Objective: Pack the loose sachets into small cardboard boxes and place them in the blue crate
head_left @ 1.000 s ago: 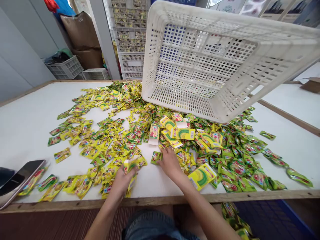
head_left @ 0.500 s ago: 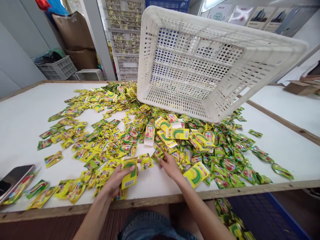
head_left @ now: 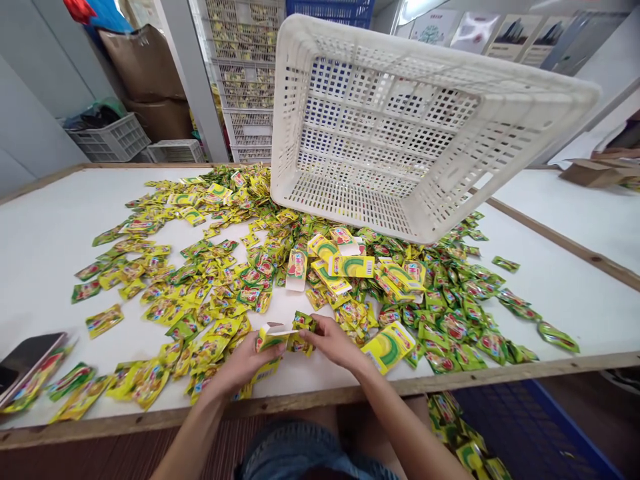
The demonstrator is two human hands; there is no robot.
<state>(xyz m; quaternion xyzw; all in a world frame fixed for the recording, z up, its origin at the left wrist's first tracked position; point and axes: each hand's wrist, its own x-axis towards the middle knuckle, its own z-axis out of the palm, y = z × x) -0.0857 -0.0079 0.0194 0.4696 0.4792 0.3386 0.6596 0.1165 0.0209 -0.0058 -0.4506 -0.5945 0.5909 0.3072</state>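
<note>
My left hand is closed around a small yellow candy box, tilted so that its open white-flapped end faces my right hand. Pinched in the fingers of my right hand is a green candy packet, right beside the box opening. A yellow packet shows just under those fingers; which hand bears it I cannot tell. Nearby lies another yellow box, to the right of my right wrist. Several more boxes rest in a heap on the packets beyond my hands.
Loose yellow and green packets cover much of the white table. A large white plastic basket stands tipped on its side at the back, open toward me. A phone lies at the left edge. Below right is a blue crate.
My right hand has lifted the green packet from the table and brought it left to the box. My left hand has tipped the box, turning its open end to the right.
</note>
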